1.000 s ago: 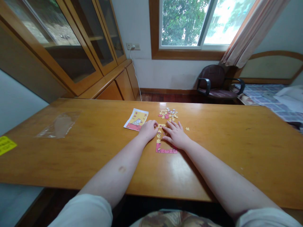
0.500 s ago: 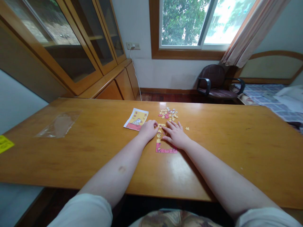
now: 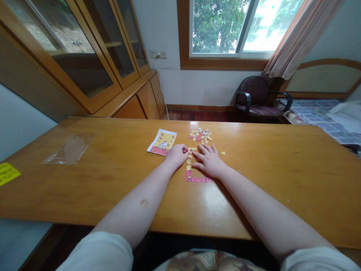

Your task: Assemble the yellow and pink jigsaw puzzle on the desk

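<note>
A partly joined jigsaw puzzle (image 3: 198,180) lies flat on the table, its pink bottom edge and yellow-and-pink left side showing as a frame. My left hand (image 3: 176,156) is at its upper left, fingers curled in together; whatever they may pinch is hidden. Over the upper right of the frame rests my right hand (image 3: 211,161), fingers spread and touching the pieces, covering part of the right side. Beside my left hand lies a picture sheet (image 3: 163,142) with a white cartoon figure on yellow and pink. Loose puzzle pieces (image 3: 200,134) are heaped beyond my hands.
One single yellow piece (image 3: 223,153) lies right of my right hand. A clear plastic bag (image 3: 70,148) and a yellow label (image 3: 9,174) are on the left of the wooden table (image 3: 267,180). Beyond it stand a cabinet (image 3: 118,86) and an office chair (image 3: 258,96).
Almost nothing differs. My left hand's fingers have shifted very slightly at the puzzle's upper left corner; my right hand stays in place.
</note>
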The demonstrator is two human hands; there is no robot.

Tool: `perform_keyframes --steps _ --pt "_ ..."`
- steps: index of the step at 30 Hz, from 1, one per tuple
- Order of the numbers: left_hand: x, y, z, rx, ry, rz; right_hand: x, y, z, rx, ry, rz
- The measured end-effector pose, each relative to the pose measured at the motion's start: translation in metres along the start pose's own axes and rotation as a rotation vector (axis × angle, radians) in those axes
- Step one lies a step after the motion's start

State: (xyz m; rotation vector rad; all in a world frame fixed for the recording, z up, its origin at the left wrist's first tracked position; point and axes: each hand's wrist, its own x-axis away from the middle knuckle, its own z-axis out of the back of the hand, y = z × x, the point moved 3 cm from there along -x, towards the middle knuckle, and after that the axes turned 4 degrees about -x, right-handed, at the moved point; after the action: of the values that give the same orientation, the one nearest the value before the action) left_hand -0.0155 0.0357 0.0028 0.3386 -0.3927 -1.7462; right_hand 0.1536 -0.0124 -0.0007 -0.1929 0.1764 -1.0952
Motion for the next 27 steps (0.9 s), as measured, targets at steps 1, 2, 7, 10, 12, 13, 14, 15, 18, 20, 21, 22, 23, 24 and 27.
perform_keyframes --steps 1,2,7,10,12,13,14,15,18,20,21,22,23,24,27 --pt "0.0002 0.0005 0.0002 0.009 -0.008 -0.004 0.0000 -0.0001 -0.0003 0.002 0.002 0.001" --pt "0.0004 0.0010 0.0005 0.015 -0.014 -0.011 0.0001 -0.0002 -0.0005 0.004 0.004 0.003" --pt "0.0022 0.0016 0.0034 -0.042 0.049 -0.022 0.0002 -0.0001 0.0007 0.009 0.020 -0.010" --pt "0.0037 0.0023 0.0035 -0.112 0.056 -0.015 0.0003 -0.0001 0.0020 0.011 0.013 -0.022" --pt "0.0044 0.0035 0.0028 -0.134 0.043 -0.011 0.0004 -0.0006 0.0025 0.011 -0.001 -0.022" --pt "0.0046 0.0043 0.0023 -0.132 0.034 -0.011 0.0005 -0.0008 0.0028 0.012 -0.006 -0.023" --pt "0.0047 0.0051 0.0017 -0.121 0.025 -0.011 0.0005 -0.0011 0.0029 0.012 -0.011 -0.024" --pt "0.0047 0.0058 0.0011 -0.105 0.014 -0.011 0.0005 -0.0013 0.0030 0.014 -0.015 -0.024" --pt "0.0045 0.0068 -0.0006 -0.057 -0.008 -0.006 0.0005 -0.0016 0.0034 0.015 -0.020 -0.026" --pt "0.0044 0.0066 -0.0009 -0.039 -0.013 -0.003 0.0006 -0.0015 0.0039 0.015 -0.019 -0.025" --pt "0.0044 0.0065 -0.0007 -0.035 -0.012 -0.004 0.0008 -0.0015 0.0043 0.015 -0.017 -0.025" --pt "0.0045 0.0064 -0.0001 -0.035 -0.005 -0.009 0.0009 -0.0014 0.0048 0.014 -0.014 -0.025" --pt "0.0047 0.0065 0.0009 -0.038 0.007 -0.020 0.0011 -0.0014 0.0054 0.011 -0.008 -0.026" --pt "0.0049 0.0068 0.0022 -0.044 0.023 -0.038 0.0013 -0.0014 0.0061 0.008 0.001 -0.024" --pt "0.0057 0.0084 0.0052 -0.071 0.055 -0.111 0.0020 -0.0012 0.0077 -0.007 0.019 -0.013"
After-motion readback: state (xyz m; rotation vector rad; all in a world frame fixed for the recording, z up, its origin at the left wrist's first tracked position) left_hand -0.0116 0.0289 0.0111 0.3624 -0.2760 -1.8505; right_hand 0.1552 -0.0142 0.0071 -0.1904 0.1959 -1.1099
